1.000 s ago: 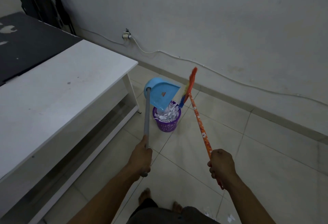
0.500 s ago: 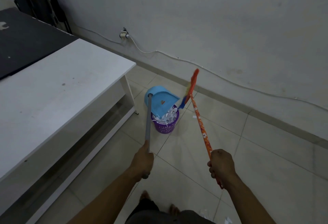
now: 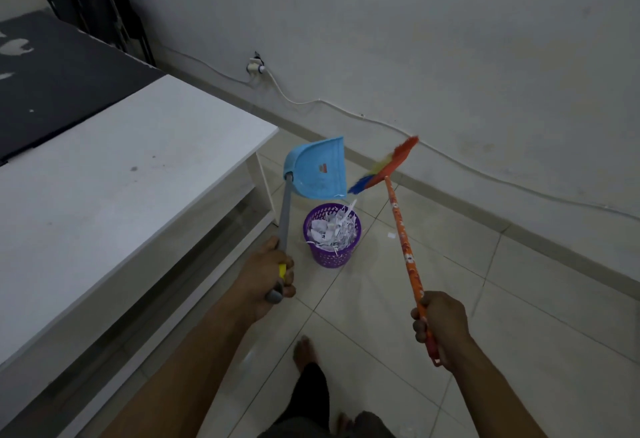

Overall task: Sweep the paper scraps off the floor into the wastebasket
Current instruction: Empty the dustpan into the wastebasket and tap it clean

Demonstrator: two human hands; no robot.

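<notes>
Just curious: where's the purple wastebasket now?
In the head view, the purple wastebasket stands mid-floor, just right of the white table, below the raised blue dustpan.

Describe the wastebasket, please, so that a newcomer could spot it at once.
Start at the white table on the left; the wastebasket stands on the floor by its far corner. It alone is purple, a holed tub full of paper scraps.
</notes>
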